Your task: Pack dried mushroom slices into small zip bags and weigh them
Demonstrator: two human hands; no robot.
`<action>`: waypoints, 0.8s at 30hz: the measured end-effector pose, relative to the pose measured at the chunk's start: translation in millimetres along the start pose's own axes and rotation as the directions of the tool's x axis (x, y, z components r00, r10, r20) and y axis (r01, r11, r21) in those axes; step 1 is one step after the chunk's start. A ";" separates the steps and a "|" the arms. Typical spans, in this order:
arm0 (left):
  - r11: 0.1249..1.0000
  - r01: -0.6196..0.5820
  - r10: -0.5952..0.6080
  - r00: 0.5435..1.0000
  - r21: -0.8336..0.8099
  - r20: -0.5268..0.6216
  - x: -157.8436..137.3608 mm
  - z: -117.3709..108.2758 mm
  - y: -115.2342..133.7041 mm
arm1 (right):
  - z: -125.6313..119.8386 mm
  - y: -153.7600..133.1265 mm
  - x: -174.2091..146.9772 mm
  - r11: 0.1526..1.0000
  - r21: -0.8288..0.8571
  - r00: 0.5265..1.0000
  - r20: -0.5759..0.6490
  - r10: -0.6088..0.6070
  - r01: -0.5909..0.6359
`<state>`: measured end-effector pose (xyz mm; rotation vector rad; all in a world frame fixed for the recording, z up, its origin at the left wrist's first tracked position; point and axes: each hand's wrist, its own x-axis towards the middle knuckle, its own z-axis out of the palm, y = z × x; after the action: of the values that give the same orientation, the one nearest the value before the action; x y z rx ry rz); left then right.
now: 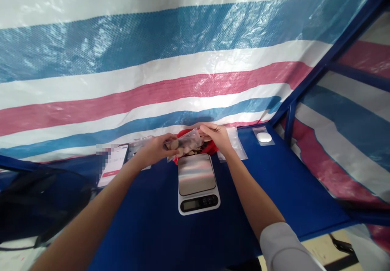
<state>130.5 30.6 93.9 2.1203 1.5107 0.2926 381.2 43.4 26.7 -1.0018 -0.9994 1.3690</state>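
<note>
Head: clear bag [189,144] in hands [156,147]

No lettering legible

No word, brand or number can be read. On the scale [196,177], the dark front panel carries a grey display [191,204] whose figures, if any, cannot be made out, and beside it small pale button markings [209,200] too fine to decipher. The lit screen of the phone [117,159] bears faint lines, a small blue mark near its upper right corner and a red bar [111,173] low down, all too small to read; blurred blocks hide its upper left corner.
</note>
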 end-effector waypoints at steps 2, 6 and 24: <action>0.995 -0.044 0.043 0.999 0.087 0.018 7.5 -7.5 6.4 | -0.1 0.3 4.8 1.000 0.003 1.000 -0.021 0.001 -0.001; 0.980 -0.117 0.107 0.992 0.159 0.067 22.4 -14.9 11.7 | -1.1 -0.4 10.3 0.997 -0.075 0.998 0.055 -0.012 0.016; 0.952 -0.152 0.163 0.987 0.266 -0.017 38.1 -41.0 -10.7 | 18.3 26.2 27.4 0.955 -0.249 0.980 0.148 -0.130 0.164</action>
<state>116.7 80.1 118.3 2.4645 1.4731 0.1984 355.4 69.6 6.1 -1.0167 -1.3525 1.2119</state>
